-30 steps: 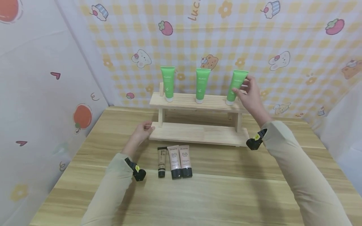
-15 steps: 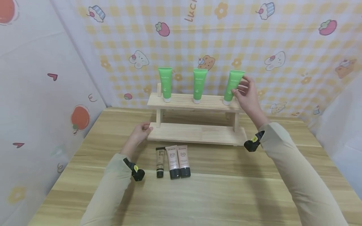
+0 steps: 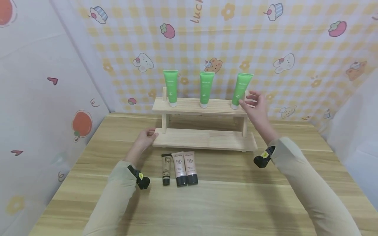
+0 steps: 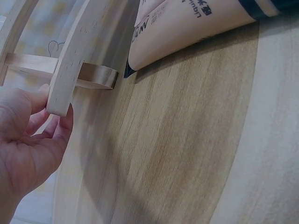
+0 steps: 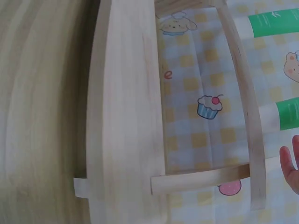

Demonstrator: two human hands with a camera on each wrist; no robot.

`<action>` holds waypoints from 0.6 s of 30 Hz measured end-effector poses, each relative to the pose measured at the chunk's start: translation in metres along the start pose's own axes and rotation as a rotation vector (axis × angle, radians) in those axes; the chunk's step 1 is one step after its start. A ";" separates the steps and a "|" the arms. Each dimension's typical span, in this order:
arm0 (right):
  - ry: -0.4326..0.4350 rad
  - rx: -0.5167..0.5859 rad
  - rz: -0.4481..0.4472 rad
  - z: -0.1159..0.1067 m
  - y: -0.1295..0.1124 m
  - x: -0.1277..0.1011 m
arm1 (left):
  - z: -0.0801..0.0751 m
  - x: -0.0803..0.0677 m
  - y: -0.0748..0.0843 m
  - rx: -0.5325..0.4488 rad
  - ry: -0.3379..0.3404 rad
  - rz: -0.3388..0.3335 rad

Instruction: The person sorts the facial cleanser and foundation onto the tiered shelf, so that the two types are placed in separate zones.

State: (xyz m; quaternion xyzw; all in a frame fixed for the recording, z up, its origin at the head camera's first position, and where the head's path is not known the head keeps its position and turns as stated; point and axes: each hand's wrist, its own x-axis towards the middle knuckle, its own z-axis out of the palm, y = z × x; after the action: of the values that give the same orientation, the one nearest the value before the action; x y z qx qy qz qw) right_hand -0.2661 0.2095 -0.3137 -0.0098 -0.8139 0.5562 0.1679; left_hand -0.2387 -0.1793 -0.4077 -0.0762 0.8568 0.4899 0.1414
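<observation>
Three green squeeze tubes with white caps stand cap-down on the top board of a two-tier wooden display rack point(image 3: 189, 137): a left tube point(image 3: 171, 87), a middle tube point(image 3: 206, 88) and a right tube point(image 3: 241, 88), which leans rightward. My left hand point(image 3: 144, 140) pinches the lower board's left end; the left wrist view shows the thumb above and fingers below the board point(image 4: 70, 65). Beside the right tube's lower part is my right hand point(image 3: 256, 108), fingers loosely spread and thumb tip right at the tube. In the right wrist view its fingertips point(image 5: 286, 156) stand apart from the nearest tube point(image 5: 290, 113).
Before the rack, a small tan tube with a black cap point(image 3: 166, 168) and two BB cream tubes point(image 3: 179, 165) lie on the wood-grain table point(image 3: 224, 203). A checked cloth backdrop point(image 3: 189, 49) hangs close behind the rack. White cloth point(image 3: 38, 82) borders the left side.
My right hand's fingers have loosened from the right green tube and slid down from its upper part to near its base. The left hand keeps its hold on the lower board.
</observation>
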 end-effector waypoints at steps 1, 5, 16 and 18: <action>0.003 0.003 0.011 0.001 0.001 -0.002 | 0.000 0.000 0.000 -0.001 -0.001 -0.001; 0.017 0.033 0.057 0.007 0.003 -0.009 | -0.001 -0.001 0.000 -0.010 -0.003 -0.005; -0.217 -0.018 0.153 0.034 0.001 -0.034 | 0.000 0.002 -0.002 0.003 -0.007 0.004; -0.271 -0.020 0.164 0.038 0.000 -0.038 | 0.000 0.002 -0.003 -0.001 -0.012 -0.001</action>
State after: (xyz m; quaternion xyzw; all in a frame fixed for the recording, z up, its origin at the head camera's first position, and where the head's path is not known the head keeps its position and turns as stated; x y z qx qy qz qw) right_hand -0.2409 0.1673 -0.3360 -0.0026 -0.8311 0.5560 0.0104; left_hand -0.2400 -0.1805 -0.4107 -0.0740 0.8556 0.4909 0.1465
